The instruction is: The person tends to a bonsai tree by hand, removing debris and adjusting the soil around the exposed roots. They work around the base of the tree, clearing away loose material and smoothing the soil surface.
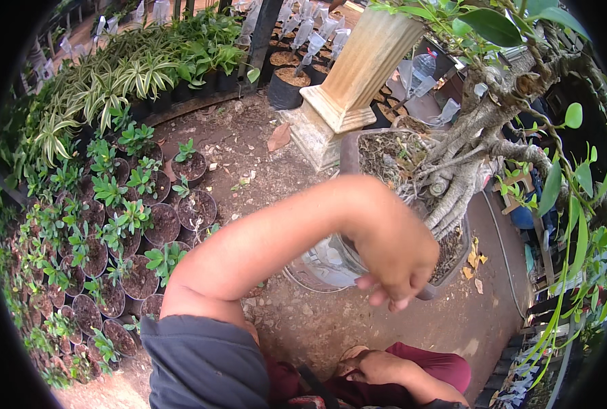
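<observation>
My left hand [399,250] hangs bent at the wrist over the near rim of a large bonsai pot [350,153]. Its fingers point down and are partly curled; motion blur and the back of the hand hide whether anything is between them. In the pot, a bonsai tree [454,158] with thick, tangled grey roots leans to the right. Below the pot's left side is a round, pale, glossy base [319,266], partly behind my forearm. Down by my legs, my right hand [381,366] rests near my foot, its fingers mostly hidden.
Small potted seedlings [130,230] crowd the left side. Behind them grow striped leafy plants [104,92]. A fluted column [357,71] stands beyond the pot, near black grow bags [289,84] with plastic-covered cuttings. Long leafy branches [577,240] droop at right; a hose [503,250] crosses the ground.
</observation>
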Demonstrator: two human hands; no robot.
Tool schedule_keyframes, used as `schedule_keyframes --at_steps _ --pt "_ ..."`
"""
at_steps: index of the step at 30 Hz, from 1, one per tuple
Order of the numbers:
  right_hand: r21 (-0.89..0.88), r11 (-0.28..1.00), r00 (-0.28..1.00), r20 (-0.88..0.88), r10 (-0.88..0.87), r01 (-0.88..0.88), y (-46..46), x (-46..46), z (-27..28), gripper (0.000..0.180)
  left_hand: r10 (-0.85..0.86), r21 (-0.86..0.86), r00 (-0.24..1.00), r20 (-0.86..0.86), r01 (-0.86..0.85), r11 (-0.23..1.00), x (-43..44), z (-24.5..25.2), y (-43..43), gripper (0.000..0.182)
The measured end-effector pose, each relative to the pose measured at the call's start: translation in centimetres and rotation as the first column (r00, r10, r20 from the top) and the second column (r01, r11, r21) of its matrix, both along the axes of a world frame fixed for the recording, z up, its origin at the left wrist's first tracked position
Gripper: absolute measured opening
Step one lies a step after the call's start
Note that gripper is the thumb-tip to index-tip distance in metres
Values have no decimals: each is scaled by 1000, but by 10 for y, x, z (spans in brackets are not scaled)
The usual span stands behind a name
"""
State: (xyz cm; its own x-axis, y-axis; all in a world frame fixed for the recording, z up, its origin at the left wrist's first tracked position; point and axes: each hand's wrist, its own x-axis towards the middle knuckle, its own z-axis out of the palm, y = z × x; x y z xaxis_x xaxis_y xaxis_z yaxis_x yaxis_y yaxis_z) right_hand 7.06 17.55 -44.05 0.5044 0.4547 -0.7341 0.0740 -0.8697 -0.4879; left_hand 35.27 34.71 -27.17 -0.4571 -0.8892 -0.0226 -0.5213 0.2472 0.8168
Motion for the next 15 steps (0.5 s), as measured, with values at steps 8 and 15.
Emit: schedule_keyframes --at_steps 8,15 --pt "23 999 995 96 28 -30 4 4 -6 47 853 -398 514 -96 -805 440 74 -26 12 16" --pt "34 998 993 108 45 -49 9 9 -6 47 826 -426 535 180 -715 555 73 -44 -3 24"
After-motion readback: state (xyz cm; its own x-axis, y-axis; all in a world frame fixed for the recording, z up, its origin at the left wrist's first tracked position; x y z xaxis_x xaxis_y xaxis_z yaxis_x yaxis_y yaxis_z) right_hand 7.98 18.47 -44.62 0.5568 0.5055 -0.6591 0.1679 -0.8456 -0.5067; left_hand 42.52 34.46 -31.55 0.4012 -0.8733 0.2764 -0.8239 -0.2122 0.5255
